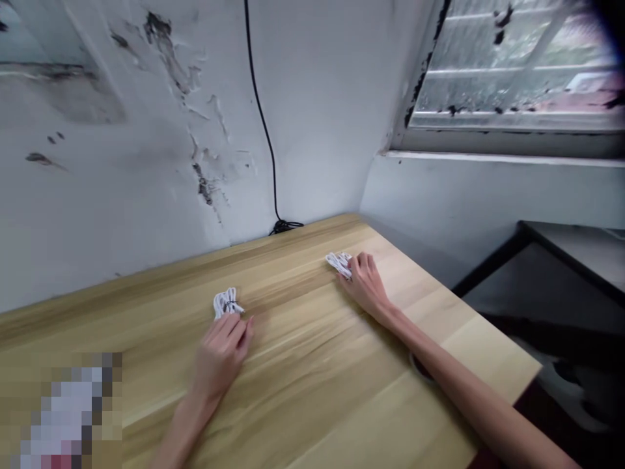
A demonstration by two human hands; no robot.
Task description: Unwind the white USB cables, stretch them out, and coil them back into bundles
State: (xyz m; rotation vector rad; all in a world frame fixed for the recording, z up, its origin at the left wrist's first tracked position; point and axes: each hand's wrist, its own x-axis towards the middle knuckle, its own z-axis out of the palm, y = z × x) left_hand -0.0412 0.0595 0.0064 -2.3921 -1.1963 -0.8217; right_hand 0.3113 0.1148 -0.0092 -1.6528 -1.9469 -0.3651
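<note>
L hand (222, 355) open, fingers loosely together, tips touching 1st white cord hank (225, 303), a coiled bundle w/ dark tie (229, 304). R hand (365, 285) half-curled over 2nd white cord hank (336, 262); grip firmness undetermined. Both hanks lay on light wood-grain tabletop (312, 384), long axes angled across it.

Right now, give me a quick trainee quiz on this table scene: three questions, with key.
1. What is the right hand touching?
2. True or false: the black cable runs down the wall to the left of the window.
3. How many bundles of white cord lie on the wooden table?

Key:
1. A bundle of white cord
2. True
3. Two
</note>
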